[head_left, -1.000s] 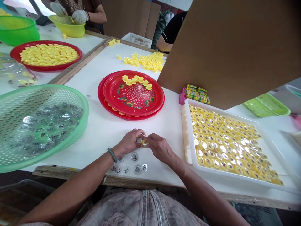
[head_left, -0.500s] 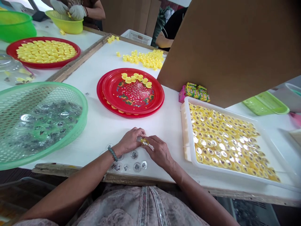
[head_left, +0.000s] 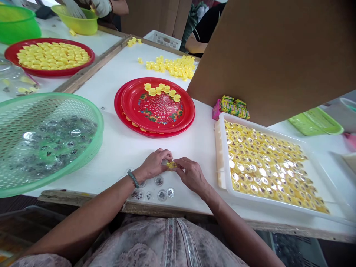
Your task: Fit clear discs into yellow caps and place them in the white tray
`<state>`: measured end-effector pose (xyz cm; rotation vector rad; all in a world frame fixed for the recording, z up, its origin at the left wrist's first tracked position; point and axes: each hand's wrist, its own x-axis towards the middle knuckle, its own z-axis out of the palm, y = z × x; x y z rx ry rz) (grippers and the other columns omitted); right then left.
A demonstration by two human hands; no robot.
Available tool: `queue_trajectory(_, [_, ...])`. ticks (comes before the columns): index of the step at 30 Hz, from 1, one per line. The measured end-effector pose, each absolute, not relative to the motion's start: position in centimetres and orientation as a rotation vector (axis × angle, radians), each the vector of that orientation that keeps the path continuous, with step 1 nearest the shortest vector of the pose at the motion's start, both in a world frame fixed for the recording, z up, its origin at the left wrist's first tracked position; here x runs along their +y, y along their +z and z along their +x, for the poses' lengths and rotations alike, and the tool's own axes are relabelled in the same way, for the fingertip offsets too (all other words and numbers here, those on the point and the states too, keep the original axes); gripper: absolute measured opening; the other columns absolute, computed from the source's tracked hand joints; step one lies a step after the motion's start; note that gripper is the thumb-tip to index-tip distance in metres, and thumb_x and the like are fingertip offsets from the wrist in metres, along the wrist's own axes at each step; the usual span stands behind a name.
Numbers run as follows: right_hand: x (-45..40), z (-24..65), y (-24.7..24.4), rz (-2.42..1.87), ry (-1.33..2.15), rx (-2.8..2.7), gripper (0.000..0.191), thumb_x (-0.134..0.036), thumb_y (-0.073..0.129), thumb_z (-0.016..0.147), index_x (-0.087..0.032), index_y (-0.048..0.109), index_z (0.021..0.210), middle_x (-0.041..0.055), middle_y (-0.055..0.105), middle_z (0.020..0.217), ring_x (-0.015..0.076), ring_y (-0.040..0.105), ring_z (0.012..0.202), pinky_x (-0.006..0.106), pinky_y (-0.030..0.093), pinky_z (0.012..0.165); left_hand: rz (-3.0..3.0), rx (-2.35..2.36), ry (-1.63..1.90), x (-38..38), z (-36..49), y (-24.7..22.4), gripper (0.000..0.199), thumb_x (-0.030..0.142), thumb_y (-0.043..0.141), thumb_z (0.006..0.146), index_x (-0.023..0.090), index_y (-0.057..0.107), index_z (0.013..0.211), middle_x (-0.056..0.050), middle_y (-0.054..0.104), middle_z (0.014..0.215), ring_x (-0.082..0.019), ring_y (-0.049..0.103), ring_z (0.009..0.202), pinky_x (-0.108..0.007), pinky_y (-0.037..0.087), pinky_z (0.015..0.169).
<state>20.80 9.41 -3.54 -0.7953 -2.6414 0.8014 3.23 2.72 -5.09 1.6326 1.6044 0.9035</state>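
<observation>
Between my two hands is a small yellow cup-shaped piece with a clear top and a dark printed mark under it. My left hand pinches its left side, and my right hand grips it from the right with thumb and fingers. Just below, several clear round discs with dark prints lie on the white table, some partly behind my left wrist. To the right a white tray holds rows of yellow pieces with clear tops. Ahead, stacked red trays carry several small yellow cups.
At left stands a green mesh basket of clear discs. Loose yellow cups lie farther back. A cardboard panel leans at right beside small packets. Across the table, a co-worker's gloved hands are at a yellow bowl.
My fingers have shifted slightly around the yellow piece, which shows a little more of its clear top. The co-worker's gloved hands have moved apart, one reaching into the bowl. The view has tilted slightly.
</observation>
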Motion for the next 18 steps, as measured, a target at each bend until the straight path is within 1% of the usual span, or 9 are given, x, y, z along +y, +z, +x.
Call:
queue_trajectory(4, [9.7,20.7,-3.3,-0.654,0.771,-2.717,0.022,-0.014,0.054,0.085,-0.019,0.065,0.104,0.0051,0.065,0.089,0.0141,0.060,0.079,0.023,0.046,0.068,1.575,1.616,0.890,2.7,3.2,-5.2,0.030,0.021,0.066,0.069,0.023,0.055,0.096,0.000,0.066,0.092,-0.021,0.055,0.095,-0.031,0.044,0.078])
queue_trajectory(9, [9.3,21.1,-3.4,-0.480,0.392,-2.952,0.032,-0.009,0.042,0.089,-0.015,0.057,0.116,0.0097,0.061,0.091,0.0205,0.054,0.084,0.032,0.048,0.071,1.603,1.589,0.924,2.8,3.2,-5.2,0.025,0.020,0.065,0.069,0.023,0.055,0.092,0.000,0.066,0.094,-0.020,0.054,0.094,-0.031,0.044,0.079])
queue_trajectory(14, [8.1,21.4,-4.6,-0.394,0.219,-2.990,0.038,-0.009,0.038,0.089,-0.010,0.046,0.127,0.0144,0.055,0.106,0.0248,0.048,0.094,0.039,0.049,0.081,1.610,1.611,0.918,2.9,3.2,-5.2,0.023,0.016,0.060,0.070,0.023,0.056,0.091,0.000,0.067,0.095,-0.019,0.054,0.092,-0.032,0.044,0.081])
queue_trajectory(18, [6.8,21.6,-6.2,-0.471,0.036,-2.924,0.041,-0.009,0.036,0.090,-0.003,0.042,0.130,0.0220,0.048,0.122,0.0297,0.044,0.107,0.044,0.047,0.087,1.602,1.615,0.929,2.9,3.4,-5.3,0.021,0.015,0.059,0.068,0.023,0.057,0.087,0.000,0.067,0.094,-0.020,0.055,0.093,-0.032,0.044,0.082])
